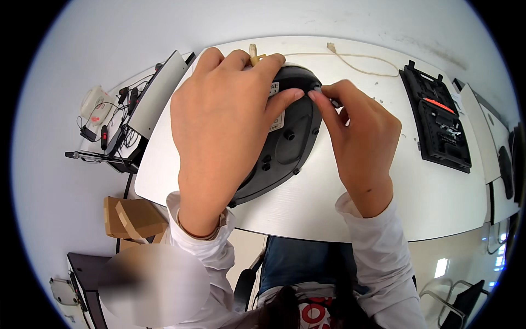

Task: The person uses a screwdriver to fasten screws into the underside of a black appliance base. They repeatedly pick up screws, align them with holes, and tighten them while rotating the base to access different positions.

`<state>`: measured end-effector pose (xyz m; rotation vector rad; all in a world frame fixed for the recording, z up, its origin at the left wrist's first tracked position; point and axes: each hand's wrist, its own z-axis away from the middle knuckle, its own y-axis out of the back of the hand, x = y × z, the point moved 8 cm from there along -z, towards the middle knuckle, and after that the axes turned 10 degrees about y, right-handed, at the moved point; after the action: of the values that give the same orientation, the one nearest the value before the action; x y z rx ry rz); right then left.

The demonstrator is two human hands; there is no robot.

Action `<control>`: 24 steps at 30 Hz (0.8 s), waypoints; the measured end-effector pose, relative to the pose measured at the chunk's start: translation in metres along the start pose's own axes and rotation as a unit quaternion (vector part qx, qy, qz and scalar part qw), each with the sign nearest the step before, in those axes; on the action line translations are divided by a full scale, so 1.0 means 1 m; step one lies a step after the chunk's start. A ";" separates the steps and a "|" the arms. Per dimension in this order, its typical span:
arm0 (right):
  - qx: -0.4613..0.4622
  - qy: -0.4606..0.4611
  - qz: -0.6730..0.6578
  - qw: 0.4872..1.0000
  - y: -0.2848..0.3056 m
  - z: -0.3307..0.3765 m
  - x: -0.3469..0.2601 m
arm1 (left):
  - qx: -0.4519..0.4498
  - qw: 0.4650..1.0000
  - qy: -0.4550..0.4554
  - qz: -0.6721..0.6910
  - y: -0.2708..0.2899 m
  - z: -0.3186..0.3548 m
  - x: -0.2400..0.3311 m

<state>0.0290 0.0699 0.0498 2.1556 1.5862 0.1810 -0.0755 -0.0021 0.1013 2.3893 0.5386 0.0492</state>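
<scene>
my left hand [219,126] lies spread over the round black appliance base [285,142], which rests underside-up near the middle of the white table [383,208], its far rim toward the back edge. the palm covers the left half and the fingers curl over the far rim, so this hand is grasping the base to steady it. my right hand [361,142] pinches a small dark part [319,89] at the upper right rim between thumb and forefinger; the part is mostly hidden by the fingertips and i cannot tell what it is. risks noted: the pinch is narrow, so the small part could slip and roll off the table; the base is domed and could rock or slide if the left palm eases; the beige cord [356,64] trailing behind the base could snag a finger. the open black tool case [438,120] lies well apart at right.
</scene>
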 end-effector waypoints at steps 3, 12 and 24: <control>0.029 0.031 -0.001 0.999 0.004 0.006 -0.002 | 0.002 1.000 0.003 0.009 0.000 -0.001 0.001; -0.039 0.056 0.068 0.995 0.003 0.004 -0.008 | -0.004 0.999 0.011 0.041 -0.003 0.002 -0.003; -0.107 0.077 0.103 0.986 -0.023 -0.005 0.007 | 0.002 1.000 0.005 -0.009 -0.009 -0.002 0.005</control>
<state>0.0098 0.0833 0.0437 2.1743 1.3488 0.5699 -0.0743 0.0075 0.0965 2.3901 0.5648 0.0536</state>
